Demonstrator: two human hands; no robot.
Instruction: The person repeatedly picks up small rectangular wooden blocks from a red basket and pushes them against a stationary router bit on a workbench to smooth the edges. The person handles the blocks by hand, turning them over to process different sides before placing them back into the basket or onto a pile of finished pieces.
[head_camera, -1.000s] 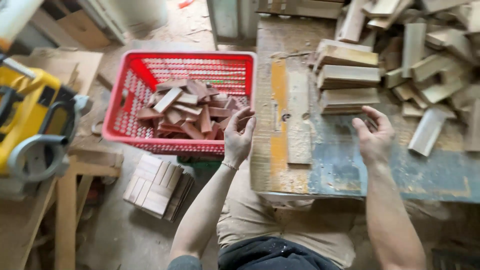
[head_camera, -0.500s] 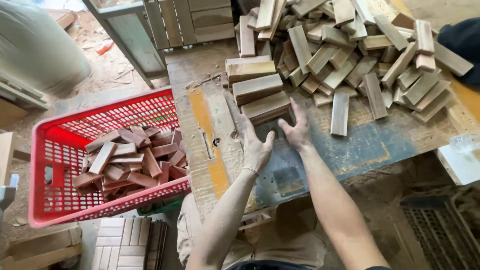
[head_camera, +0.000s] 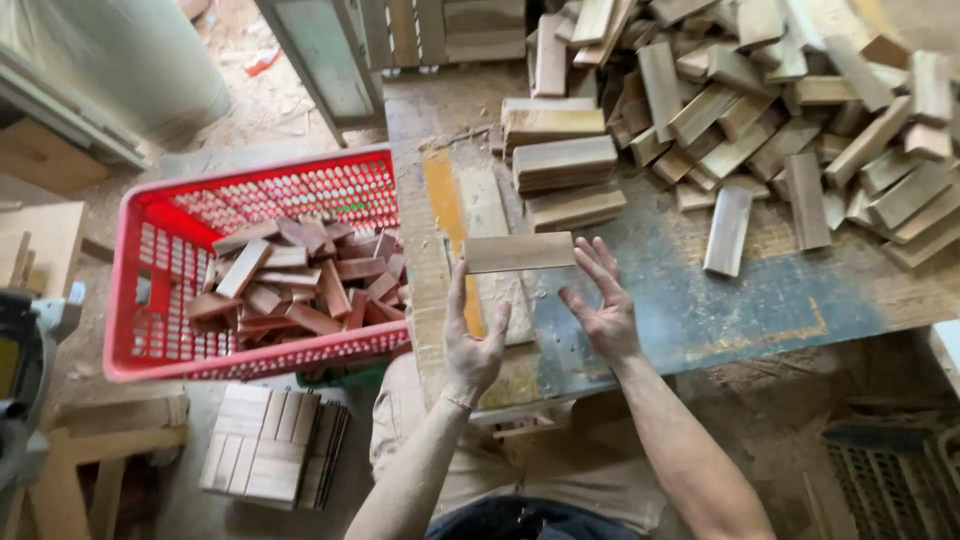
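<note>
Since half a second ago, a flat wooden board (head_camera: 518, 252) has been drawn off the stack toward the near edge of the bench, and both hands have been pulled back with it. The board is held level between the fingertips: the left hand (head_camera: 472, 340) is set at its left end with thumb and forefinger spread, and the right hand (head_camera: 603, 305) is set at its right end with the fingers fanned open and the palm turned inward. The board is carried just above the workbench (head_camera: 760, 300), in front of a short stack of boards (head_camera: 562, 165) of the same kind. Beyond and to the right of that stack, a loose heap of wood offcuts (head_camera: 800, 100) is spread across the bench top, and a single block (head_camera: 728, 230) is laid apart from it. To the left of the bench, a red plastic crate (head_camera: 150, 340) is partly filled with darker wood pieces (head_camera: 300, 285). Below the crate, a panel of joined slats (head_camera: 270, 445) is laid on the floor.
</note>
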